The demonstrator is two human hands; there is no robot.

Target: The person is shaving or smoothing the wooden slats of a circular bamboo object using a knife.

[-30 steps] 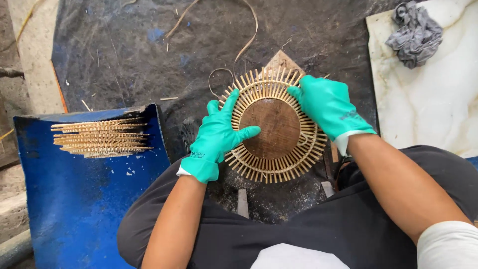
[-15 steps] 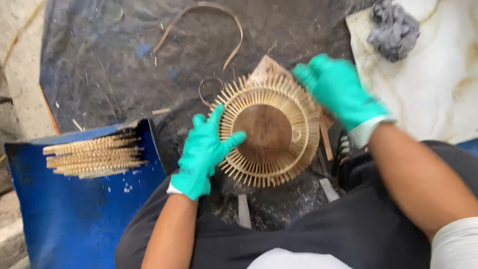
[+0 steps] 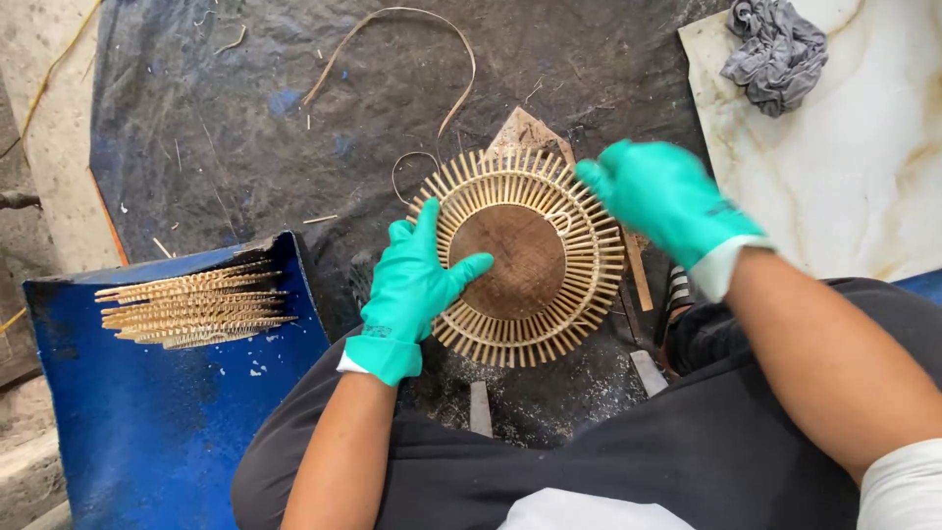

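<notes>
A round bamboo frame with short sticks all around its rim is held over the middle of the dark floor sheet. Its left edge is gripped by the left hand in a green glove, with the fingers clamped on the rim and the thumb laid on the brown middle. The right hand is placed at the frame's upper right edge; whether its fingers are closed cannot be told. A bundle of sticks is laid on a blue board at the left edge. A grey rag is seen at the far right corner.
</notes>
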